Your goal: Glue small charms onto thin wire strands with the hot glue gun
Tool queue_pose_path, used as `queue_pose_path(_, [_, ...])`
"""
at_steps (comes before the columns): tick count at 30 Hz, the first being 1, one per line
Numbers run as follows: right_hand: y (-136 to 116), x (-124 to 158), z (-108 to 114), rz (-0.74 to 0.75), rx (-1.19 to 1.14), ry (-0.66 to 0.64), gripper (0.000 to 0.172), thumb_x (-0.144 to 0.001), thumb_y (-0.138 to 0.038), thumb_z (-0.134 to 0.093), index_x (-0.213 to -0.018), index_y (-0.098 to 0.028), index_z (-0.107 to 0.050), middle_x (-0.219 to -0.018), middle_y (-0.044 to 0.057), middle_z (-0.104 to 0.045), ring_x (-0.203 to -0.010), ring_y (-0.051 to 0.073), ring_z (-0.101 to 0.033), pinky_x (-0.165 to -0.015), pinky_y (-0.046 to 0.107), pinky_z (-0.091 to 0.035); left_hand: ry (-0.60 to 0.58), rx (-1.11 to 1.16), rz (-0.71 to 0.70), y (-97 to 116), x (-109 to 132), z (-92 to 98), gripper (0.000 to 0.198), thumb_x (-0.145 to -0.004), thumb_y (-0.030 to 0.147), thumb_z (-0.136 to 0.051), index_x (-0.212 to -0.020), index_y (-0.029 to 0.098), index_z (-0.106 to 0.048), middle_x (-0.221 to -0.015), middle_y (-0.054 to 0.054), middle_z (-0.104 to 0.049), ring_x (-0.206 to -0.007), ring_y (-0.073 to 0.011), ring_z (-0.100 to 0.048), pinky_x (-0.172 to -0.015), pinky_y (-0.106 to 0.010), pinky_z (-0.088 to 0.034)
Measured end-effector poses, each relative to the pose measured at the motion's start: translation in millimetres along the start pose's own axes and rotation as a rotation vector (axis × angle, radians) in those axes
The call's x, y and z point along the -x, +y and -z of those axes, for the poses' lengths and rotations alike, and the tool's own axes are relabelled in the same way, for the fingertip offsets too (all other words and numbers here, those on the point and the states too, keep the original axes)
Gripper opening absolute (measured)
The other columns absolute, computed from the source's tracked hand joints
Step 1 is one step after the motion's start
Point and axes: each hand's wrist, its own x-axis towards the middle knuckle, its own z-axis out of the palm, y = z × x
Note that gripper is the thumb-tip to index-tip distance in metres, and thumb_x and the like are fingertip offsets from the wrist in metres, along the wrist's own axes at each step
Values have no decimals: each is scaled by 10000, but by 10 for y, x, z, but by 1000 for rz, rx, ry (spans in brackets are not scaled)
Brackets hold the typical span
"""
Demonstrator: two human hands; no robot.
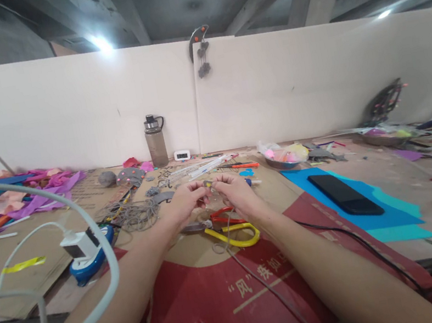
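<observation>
My left hand [189, 198] and my right hand [235, 191] meet over the cardboard, fingertips pinched together. Between them is a small grey and yellowish piece [207, 183], too small to name. A thin grey cord [257, 277] runs down from near my right hand, past the scissors and over the red print; its upper end is hidden by the fingers. Just below the hands lie scissors with yellow handles [250, 240] and a tool with red handles [226, 216]. Left of my left hand is a tangle of grey cord [135, 213].
A black phone [345, 194] rests on blue sheets [397, 216] at right. A blue power strip [93, 261] with a white plug stands at left, a white cable [107, 242] looping in front. Behind are a bottle [157, 147] and a bowl [283, 162] of colourful bits.
</observation>
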Motion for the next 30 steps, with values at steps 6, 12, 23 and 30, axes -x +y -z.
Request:
queue_pose_path(6, [-6,6,-2,-10,-8,16,98,-632,-233,-583,-645,-203,-491,-427,-108,-342,-371,38,-193,-381,213,-134,2,-18,-3,10,4,-5,141,-653,246,-670,-651,157,-561,-542,29,-535,-495,-81,-483,-499,-211,-356])
queue_pose_path(12, [-26,2,25,-22,-45,20,116,-638,-235,-592,-667,-201,-485,-444,-106,-352,-368,35,-216,-375,208,-131,-63,-42,-18,29,10,-17,215,-646,302,-727,-710,153,-585,-565,37,-545,-506,-76,-484,-518,-211,-373])
queue_pose_path(23, [-8,-2,10,-7,-24,-6,109,-636,-232,-583,-660,-200,-482,-440,-110,-367,-374,33,-190,-387,214,-134,-56,-63,-10,21,8,-10,280,-699,393,-697,-680,141,-577,-587,14,-563,-507,-79,-487,-510,-212,-375])
queue_pose_path(30, [-14,-19,30,-6,-2,5,122,-647,-264,-588,-677,-196,-491,-447,-106,-373,-372,35,-218,-373,207,-142,-77,-102,-49,4,5,-4,254,-690,361,-705,-729,146,-576,-569,39,-547,-499,-73,-478,-521,-209,-378])
